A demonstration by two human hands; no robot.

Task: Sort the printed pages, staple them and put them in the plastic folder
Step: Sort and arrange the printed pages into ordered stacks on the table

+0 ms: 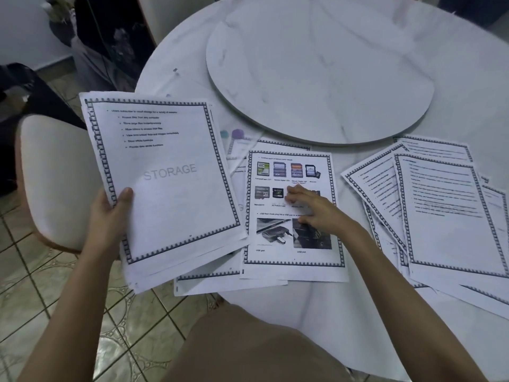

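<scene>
Our left grip (pixel 115 205) holds a stack of pages (pixel 165 183); our right grip (pixel 311 208) presses a picture page (pixel 292 244) on the counter (pixel 275 304).

Held stack (pixel 165 188) left; picture page (pixel 292 244) centre; loose pages (pixel 446 230) right; turntable (pixel 316 70) behind.

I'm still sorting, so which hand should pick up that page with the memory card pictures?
Right. The right hand already rests flat on the picture page, while the left hand is occupied gripping the stack.
</scene>
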